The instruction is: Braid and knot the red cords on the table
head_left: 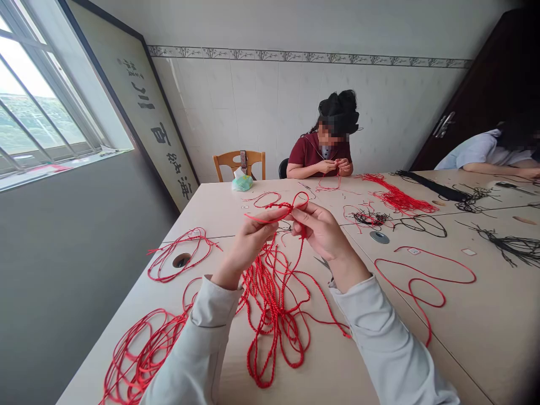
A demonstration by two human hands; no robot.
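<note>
Both hands pinch a red cord (301, 198) above the table, close together. A small loop of it stands up between the fingertips. My left hand (260, 232) is closed on the cord, with a loose end sticking out to the left over the fingers. My right hand (319, 226) grips the same cord beside the loop, and a twisted length hangs down below it. Beneath the hands lies a large bundle of twisted red cords (274, 304). Scissors (323, 262) lie partly hidden behind my right hand. The exact crossing of the strands at the fingertips is too small to tell.
Red cord coils lie at left (147, 343), near a table hole (182, 260). A long red cord (422, 279) curves at right. Black cords (439, 187) and a red cord bundle (399, 197) lie farther back. Across the table a person (320, 152) handles red cord; another person (485, 149) leans in.
</note>
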